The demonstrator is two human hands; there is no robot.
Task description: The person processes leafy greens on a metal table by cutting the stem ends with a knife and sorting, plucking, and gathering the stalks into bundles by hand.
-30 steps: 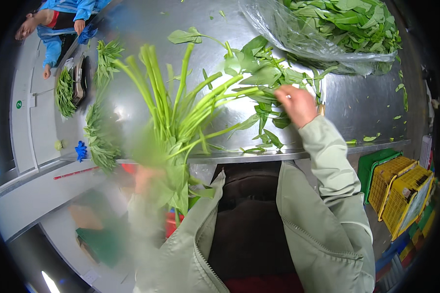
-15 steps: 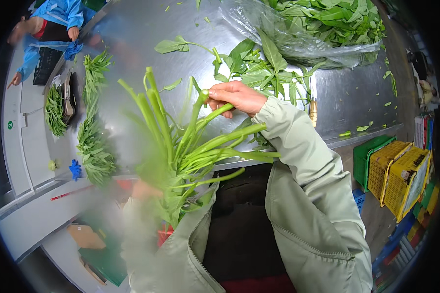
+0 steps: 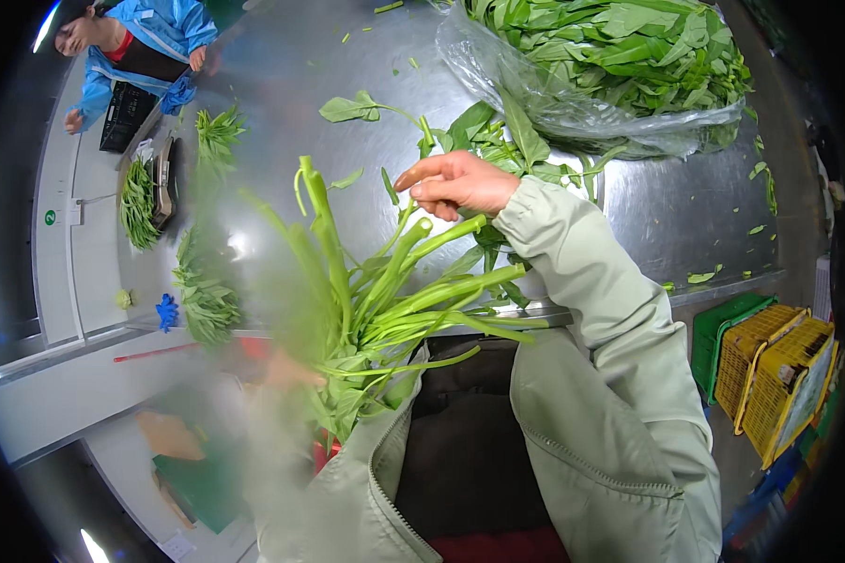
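Observation:
A bunch of water spinach (image 3: 394, 305) stands tilted in front of my body, its pale thick stem ends fanned up and outward. Round its lower, leafy part my left hand (image 3: 289, 371) is closed, though a haze on the picture blurs the fingers. Just above the stem ends is my right hand (image 3: 465, 183), its index finger stretched out and the other fingers bent, with no stem firmly in its grasp. A thin stem tip reaches up to those fingers. Beside them a short green piece (image 3: 390, 186) shows against the metal table (image 3: 282, 103).
A clear plastic bag (image 3: 498, 84) full of greens lies at the far right, with loose leafy stems (image 3: 479, 131) before it. More greens (image 3: 205, 291) lie at left, near a scale (image 3: 166, 178). Yellow crates (image 3: 779, 375) stand at right. A co-worker in blue (image 3: 150, 42) is far left.
My right hand has come off the stem end it pinched, and its fingers have loosened. A short green piece now shows beside it. My left hand keeps the bunch.

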